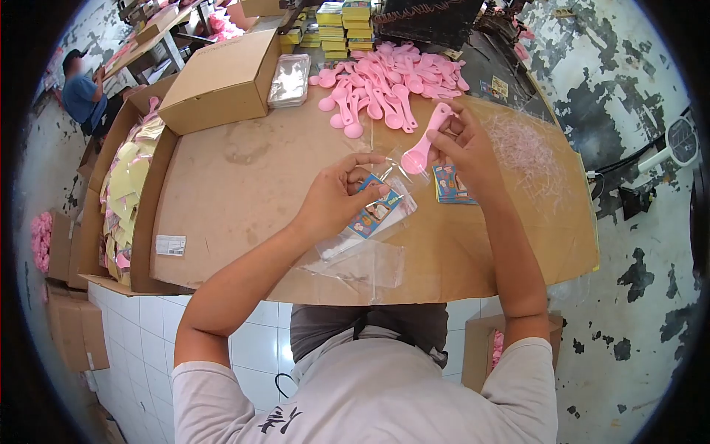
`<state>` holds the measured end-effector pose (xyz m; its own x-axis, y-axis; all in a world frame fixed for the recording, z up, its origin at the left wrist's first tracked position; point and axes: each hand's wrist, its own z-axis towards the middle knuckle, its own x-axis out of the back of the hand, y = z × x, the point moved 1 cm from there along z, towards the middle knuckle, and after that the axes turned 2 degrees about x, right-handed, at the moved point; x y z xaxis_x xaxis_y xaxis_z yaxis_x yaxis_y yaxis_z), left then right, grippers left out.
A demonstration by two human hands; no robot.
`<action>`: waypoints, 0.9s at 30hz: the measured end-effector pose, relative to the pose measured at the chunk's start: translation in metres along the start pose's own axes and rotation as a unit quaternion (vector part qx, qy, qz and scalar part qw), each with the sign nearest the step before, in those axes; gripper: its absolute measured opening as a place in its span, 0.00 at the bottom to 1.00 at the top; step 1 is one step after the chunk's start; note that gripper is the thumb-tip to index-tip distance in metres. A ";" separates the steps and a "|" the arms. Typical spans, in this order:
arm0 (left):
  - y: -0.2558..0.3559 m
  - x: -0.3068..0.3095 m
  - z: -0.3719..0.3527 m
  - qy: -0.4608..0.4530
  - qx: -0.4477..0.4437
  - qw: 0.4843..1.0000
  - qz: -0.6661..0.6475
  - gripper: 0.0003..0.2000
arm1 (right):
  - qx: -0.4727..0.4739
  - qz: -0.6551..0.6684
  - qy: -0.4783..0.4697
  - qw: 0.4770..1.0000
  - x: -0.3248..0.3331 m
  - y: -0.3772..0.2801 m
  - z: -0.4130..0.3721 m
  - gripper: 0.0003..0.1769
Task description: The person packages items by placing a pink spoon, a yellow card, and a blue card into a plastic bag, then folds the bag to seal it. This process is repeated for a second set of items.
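My right hand pinches the handle of a pink measuring spoon, its bowl pointing down toward my left hand. The bowl overlaps the mouth of a clear plastic bag. My left hand is closed on this bag, thumb across a blue printed card that shows with it. Beneath the left hand lie more clear bags on the cardboard. A small stack of blue printed cards sits just under my right wrist.
Beyond my hands is a pile of pink spoons. A bag stack lies beside a closed carton. An open box of packed pieces flanks the left edge. Clear plastic scraps lie right. A person sits far left.
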<state>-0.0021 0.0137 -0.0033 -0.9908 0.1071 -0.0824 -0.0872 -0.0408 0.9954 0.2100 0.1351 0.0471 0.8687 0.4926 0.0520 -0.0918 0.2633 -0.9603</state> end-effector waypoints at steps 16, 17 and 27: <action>-0.007 -0.002 0.003 -0.003 0.061 0.997 -0.050 0.21 | 0.089 -0.073 -0.065 0.991 -0.023 0.028 -0.027 0.23; -0.005 -0.003 0.003 -0.009 0.057 0.996 -0.075 0.21 | 0.125 -0.122 -0.092 0.980 -0.022 0.029 -0.026 0.22; 0.000 0.001 -0.001 -0.112 0.065 0.986 -0.108 0.22 | 0.113 -0.011 -0.207 0.972 -0.016 0.014 -0.027 0.18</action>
<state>-0.0033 0.0127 -0.0037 -0.9018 0.3168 -0.2940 -0.2649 0.1325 0.9551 0.2077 0.1082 0.0252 0.6048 0.7648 0.2222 -0.2214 0.4295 -0.8755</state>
